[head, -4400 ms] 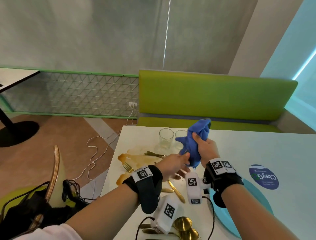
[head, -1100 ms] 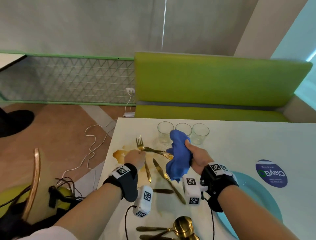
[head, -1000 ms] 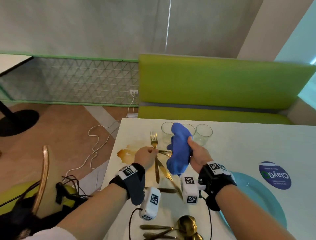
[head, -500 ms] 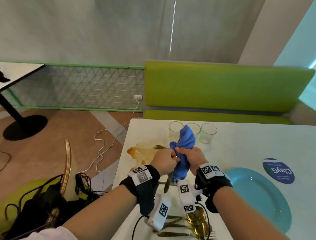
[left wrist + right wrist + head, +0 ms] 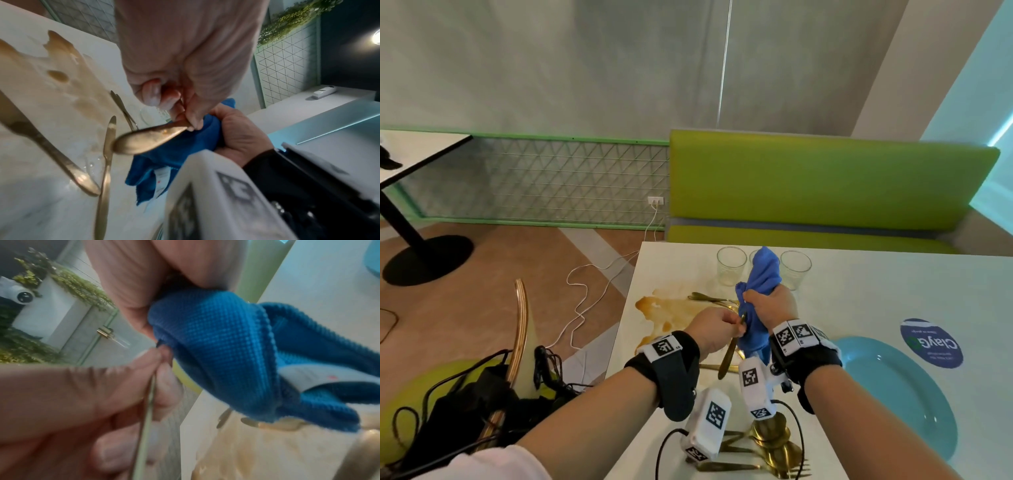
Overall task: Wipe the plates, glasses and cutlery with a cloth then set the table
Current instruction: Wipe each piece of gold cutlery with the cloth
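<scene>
My left hand [image 5: 734,328] pinches a gold fork [image 5: 726,358] by its shaft, with the handle hanging down over the table. The fork's upper end is buried in a bunched blue cloth [image 5: 763,274] that my right hand [image 5: 755,305] grips around it. In the left wrist view the rounded fork handle [image 5: 148,141] sticks out below the cloth [image 5: 174,157]. The right wrist view shows the cloth [image 5: 216,340] closed over the thin shaft [image 5: 148,408]. Three glasses [image 5: 731,265] stand behind the cloth. A turquoise plate [image 5: 900,394] lies to the right.
A brown spill [image 5: 671,308] covers the white table [image 5: 876,291] at its left, with gold cutlery [image 5: 709,298] and knives [image 5: 41,138] lying in it. More gold spoons and forks [image 5: 767,445] lie at the near edge. A green bench [image 5: 825,181] stands behind.
My left hand lifted the fork off the table and brought it to the cloth. My right hand closed the cloth around the fork's head, and both hands rose slightly.
</scene>
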